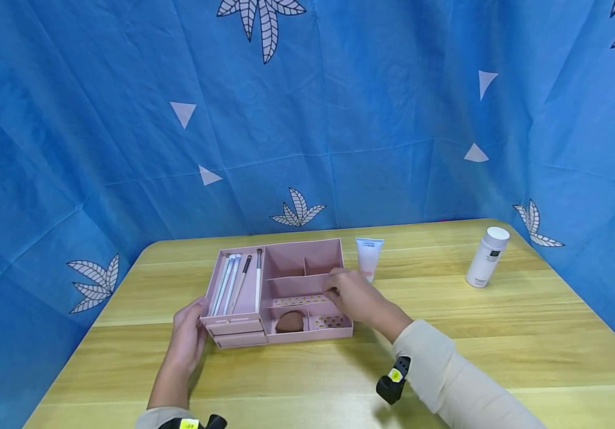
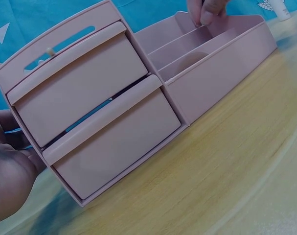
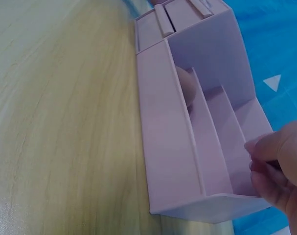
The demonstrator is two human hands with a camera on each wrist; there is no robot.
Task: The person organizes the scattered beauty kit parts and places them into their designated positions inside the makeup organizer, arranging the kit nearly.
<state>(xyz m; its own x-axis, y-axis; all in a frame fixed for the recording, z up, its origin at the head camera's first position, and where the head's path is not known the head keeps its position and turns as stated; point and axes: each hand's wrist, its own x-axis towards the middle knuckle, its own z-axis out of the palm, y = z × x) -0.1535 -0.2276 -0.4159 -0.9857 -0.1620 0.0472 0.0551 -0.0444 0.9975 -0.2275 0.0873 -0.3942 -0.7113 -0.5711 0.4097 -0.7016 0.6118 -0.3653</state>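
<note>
A pink desktop organizer (image 1: 310,338) stands on the table, with brushes (image 1: 227,283) lying in its raised left tray. A brown rounded piece (image 1: 289,322) sits in a front compartment beside a dotted compartment floor. My left hand (image 1: 186,330) rests against the organizer's left side, fingers along the outer wall beside two drawers (image 2: 109,142). Over the right end, my right hand (image 1: 358,298) has its thumb and fingers drawn together at the edge of a divider (image 3: 226,115). They seem to pinch it; the fingertips partly hide the contact.
A white tube (image 1: 369,256) stands just behind the right hand. Farther right is a white bottle (image 1: 487,259) with a white cap. The wooden table (image 1: 286,387) extends in front, and a blue patterned cloth (image 1: 307,119) hangs behind.
</note>
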